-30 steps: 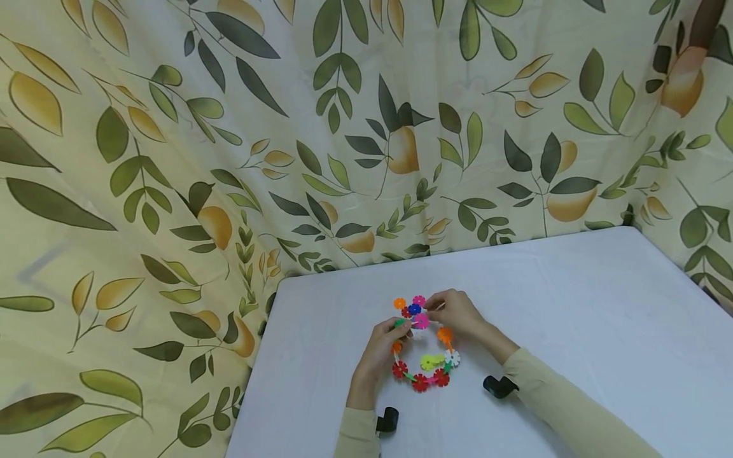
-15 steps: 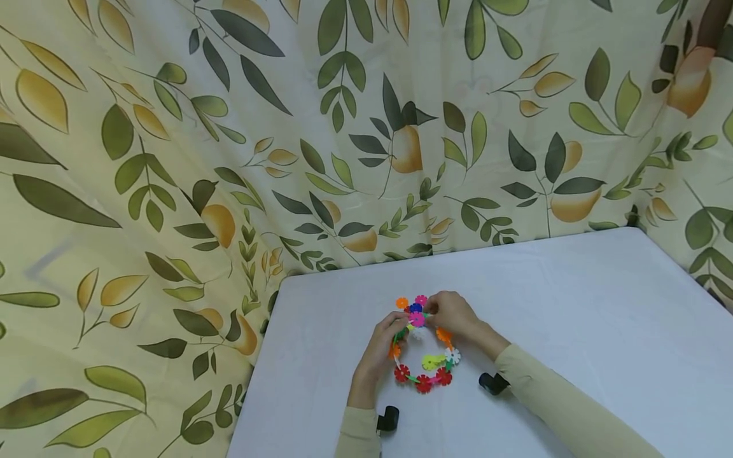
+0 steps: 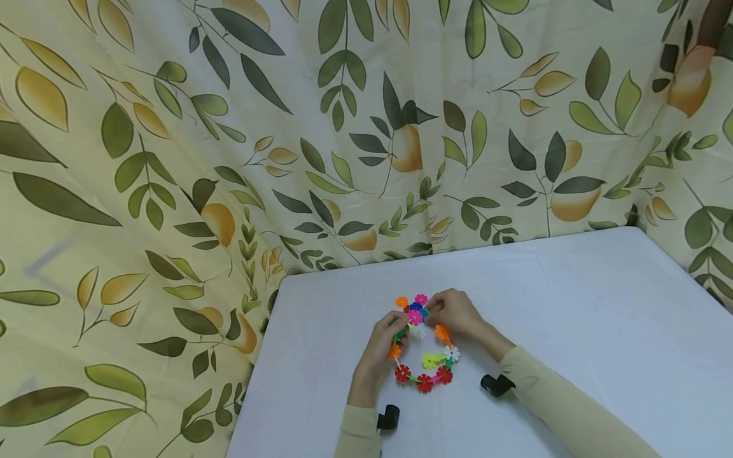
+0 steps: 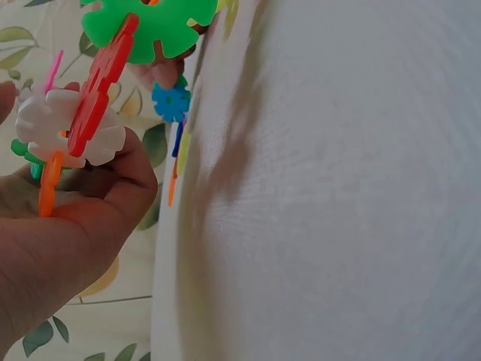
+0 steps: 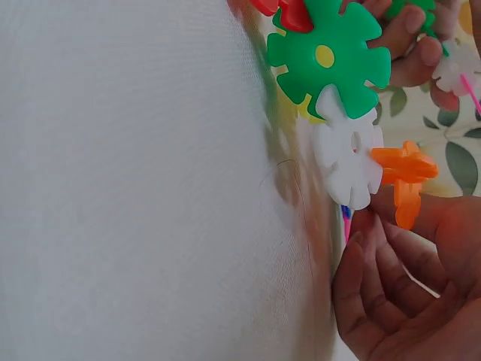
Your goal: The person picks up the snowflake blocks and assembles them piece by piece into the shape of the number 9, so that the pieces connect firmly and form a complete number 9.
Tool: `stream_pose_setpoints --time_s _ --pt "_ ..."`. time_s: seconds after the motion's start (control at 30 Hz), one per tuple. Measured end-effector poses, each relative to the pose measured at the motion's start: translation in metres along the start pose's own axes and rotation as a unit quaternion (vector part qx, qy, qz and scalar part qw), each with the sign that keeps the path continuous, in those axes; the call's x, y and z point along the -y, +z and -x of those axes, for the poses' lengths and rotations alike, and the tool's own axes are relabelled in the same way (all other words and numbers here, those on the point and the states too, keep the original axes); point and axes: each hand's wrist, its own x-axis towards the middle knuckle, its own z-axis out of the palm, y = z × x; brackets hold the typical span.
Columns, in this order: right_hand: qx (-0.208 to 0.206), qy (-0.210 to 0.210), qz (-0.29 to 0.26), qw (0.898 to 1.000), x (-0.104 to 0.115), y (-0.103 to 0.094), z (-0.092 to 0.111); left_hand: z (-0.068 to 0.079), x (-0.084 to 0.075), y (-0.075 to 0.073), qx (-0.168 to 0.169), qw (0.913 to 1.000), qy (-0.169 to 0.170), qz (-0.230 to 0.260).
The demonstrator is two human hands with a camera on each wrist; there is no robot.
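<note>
The left grip [image 3: 380, 343] pinches the chain of plastic flowers [image 3: 424, 383], exactly which piece being hard to tell. The right grip [image 3: 458, 313] pinches a blue flower [image 4: 171, 104], fingertips partly hidden. The chain loops between both grips, over the white table [image 3: 544, 305]; beyond them hangs a leaf-print curtain [image 3: 475, 83], cut off above.

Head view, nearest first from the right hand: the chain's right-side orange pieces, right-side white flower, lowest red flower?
1. Orange pieces: just below the right hand.
2. Right-side white flower: below the orange.
3. Lowest red flower: lower left of the white.
</note>
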Motion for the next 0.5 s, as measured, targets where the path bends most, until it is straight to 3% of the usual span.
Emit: stream_pose_setpoints --time_s 0.23,0.5 --pt "-0.024 0.003 -0.041 0.999 -0.006 -0.004 0.005 -0.001 0.002 0.001 -0.016 0.9998 0.004 -0.008" --pt "-0.062 -0.031 -0.079 0.994 -0.007 -0.008 0.013 -0.001 0.002 -0.001 -0.023 0.9997 -0.005 0.002"
